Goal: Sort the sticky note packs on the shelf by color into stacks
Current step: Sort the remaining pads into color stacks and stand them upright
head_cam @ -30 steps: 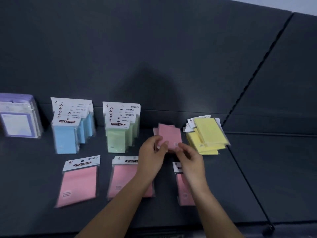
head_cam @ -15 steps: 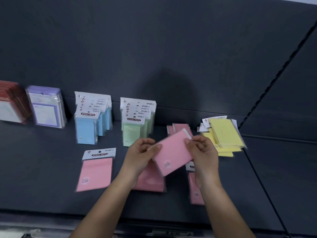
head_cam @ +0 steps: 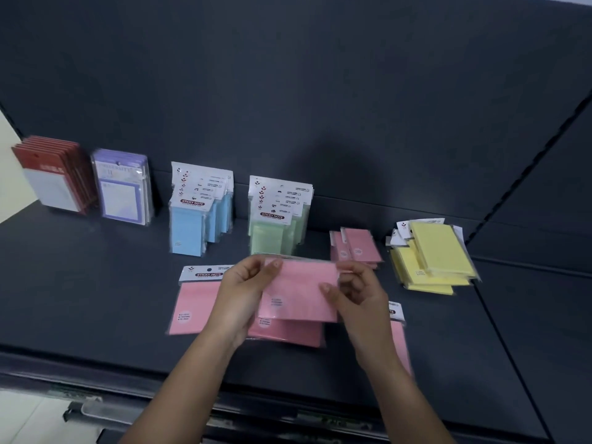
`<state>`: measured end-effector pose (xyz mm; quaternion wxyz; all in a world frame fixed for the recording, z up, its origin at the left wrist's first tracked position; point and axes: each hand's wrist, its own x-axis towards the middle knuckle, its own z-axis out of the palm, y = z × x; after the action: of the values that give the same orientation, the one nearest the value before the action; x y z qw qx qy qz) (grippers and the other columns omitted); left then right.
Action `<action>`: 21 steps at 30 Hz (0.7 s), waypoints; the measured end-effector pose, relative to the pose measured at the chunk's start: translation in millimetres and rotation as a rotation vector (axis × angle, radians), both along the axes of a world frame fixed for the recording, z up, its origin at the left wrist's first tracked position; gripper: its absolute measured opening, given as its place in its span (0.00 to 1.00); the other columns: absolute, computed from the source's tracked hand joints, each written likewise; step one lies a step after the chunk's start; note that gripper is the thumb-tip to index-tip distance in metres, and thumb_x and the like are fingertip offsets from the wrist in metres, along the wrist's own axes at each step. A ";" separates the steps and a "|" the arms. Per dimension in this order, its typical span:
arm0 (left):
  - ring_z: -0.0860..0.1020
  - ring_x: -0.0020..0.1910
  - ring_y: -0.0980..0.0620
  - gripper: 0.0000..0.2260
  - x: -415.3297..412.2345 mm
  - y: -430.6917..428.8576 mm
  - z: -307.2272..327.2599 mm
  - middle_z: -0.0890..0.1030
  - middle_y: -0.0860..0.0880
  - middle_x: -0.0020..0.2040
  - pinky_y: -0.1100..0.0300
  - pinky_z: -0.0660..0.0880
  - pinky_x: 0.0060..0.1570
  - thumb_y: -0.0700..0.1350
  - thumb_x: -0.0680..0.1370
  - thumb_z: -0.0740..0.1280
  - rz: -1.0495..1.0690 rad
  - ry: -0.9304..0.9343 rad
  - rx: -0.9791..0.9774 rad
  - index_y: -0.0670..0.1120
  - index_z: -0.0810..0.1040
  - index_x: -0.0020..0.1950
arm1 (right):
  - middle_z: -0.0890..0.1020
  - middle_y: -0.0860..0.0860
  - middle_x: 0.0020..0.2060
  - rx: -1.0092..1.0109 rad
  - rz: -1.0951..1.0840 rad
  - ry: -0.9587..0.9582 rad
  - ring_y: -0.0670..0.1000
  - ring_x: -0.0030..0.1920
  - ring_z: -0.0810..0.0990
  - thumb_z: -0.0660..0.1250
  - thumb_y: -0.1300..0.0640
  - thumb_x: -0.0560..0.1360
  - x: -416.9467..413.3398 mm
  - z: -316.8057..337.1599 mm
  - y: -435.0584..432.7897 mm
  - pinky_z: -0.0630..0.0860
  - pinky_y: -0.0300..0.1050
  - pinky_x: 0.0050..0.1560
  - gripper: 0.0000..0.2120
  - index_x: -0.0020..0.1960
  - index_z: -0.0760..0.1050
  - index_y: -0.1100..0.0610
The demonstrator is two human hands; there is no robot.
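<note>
While left hand [head_cam: 242, 294], right hand [head_cam: 360, 298] hold pack [head_cam: 299, 291], green stack [head_cam: 278, 219]: "STICKY NOTE".

"STICKY NOTE" stands in white letters on a dark band on the header card of the front blue pack [head_cam: 187, 229], the front green pack [head_cam: 267, 235] and the flat pink pack [head_cam: 193, 304] at left. Small print on the held pack [head_cam: 298, 293], purple pack [head_cam: 120, 193] and red pack [head_cam: 53, 187] is too blurred to read.
</note>
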<state>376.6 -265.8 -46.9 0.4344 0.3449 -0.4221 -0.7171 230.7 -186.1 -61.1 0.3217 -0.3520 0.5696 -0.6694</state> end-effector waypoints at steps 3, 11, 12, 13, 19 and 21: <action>0.82 0.41 0.55 0.07 3.6 1.4 -3.0 0.84 0.50 0.43 0.65 0.78 0.38 0.35 0.76 0.64 -0.009 0.023 -0.050 0.44 0.79 0.49 | 0.82 0.46 0.38 0.123 -0.010 -0.027 0.44 0.37 0.79 0.72 0.62 0.71 1.9 -4.5 0.0 0.76 0.35 0.37 0.09 0.48 0.76 0.53; 0.72 0.33 0.52 0.10 8.5 -6.4 -28.3 0.73 0.49 0.35 0.58 0.69 0.38 0.41 0.75 0.69 0.108 -0.796 -0.494 0.48 0.74 0.54 | 0.73 0.47 0.35 0.376 -0.019 0.436 0.46 0.36 0.72 0.68 0.60 0.74 6.8 -6.9 -9.1 0.69 0.36 0.36 0.11 0.54 0.71 0.53; 0.71 0.35 0.51 0.12 7.4 -5.5 -30.7 0.72 0.50 0.36 0.58 0.68 0.39 0.42 0.75 0.69 0.137 -0.864 -0.544 0.45 0.74 0.56 | 0.73 0.46 0.35 0.411 -0.020 0.540 0.47 0.37 0.72 0.67 0.58 0.74 8.9 -8.1 -9.2 0.67 0.39 0.37 0.10 0.54 0.71 0.54; 0.71 0.37 0.49 0.13 6.6 -4.3 -33.2 0.72 0.49 0.38 0.58 0.68 0.41 0.41 0.75 0.68 0.154 -0.900 -0.582 0.42 0.73 0.58 | 0.73 0.45 0.37 0.448 -0.018 0.640 0.48 0.40 0.72 0.67 0.56 0.75 11.3 -8.7 -8.9 0.64 0.40 0.38 0.10 0.54 0.70 0.54; 0.70 0.38 0.53 0.13 3.0 -1.1 -35.5 0.68 0.51 0.49 0.65 0.61 0.37 0.42 0.76 0.66 0.167 -1.026 -0.687 0.41 0.73 0.59 | 0.77 0.54 0.57 0.679 0.050 1.043 0.56 0.56 0.76 0.55 0.47 0.79 19.4 -7.7 -8.2 0.73 0.48 0.52 0.19 0.66 0.62 0.56; 0.72 0.41 0.50 0.11 2.7 -2.0 -32.7 0.71 0.49 0.49 0.62 0.64 0.39 0.43 0.76 0.66 0.157 -1.096 -0.722 0.41 0.75 0.57 | 0.76 0.54 0.58 0.694 0.080 1.061 0.57 0.57 0.75 0.54 0.47 0.79 20.2 -6.6 -8.9 0.73 0.49 0.53 0.20 0.68 0.61 0.56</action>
<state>379.3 -267.8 -79.6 0.2960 0.5223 -0.7696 -0.2173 250.9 -195.0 -67.7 0.1158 -0.5318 0.8219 -0.1678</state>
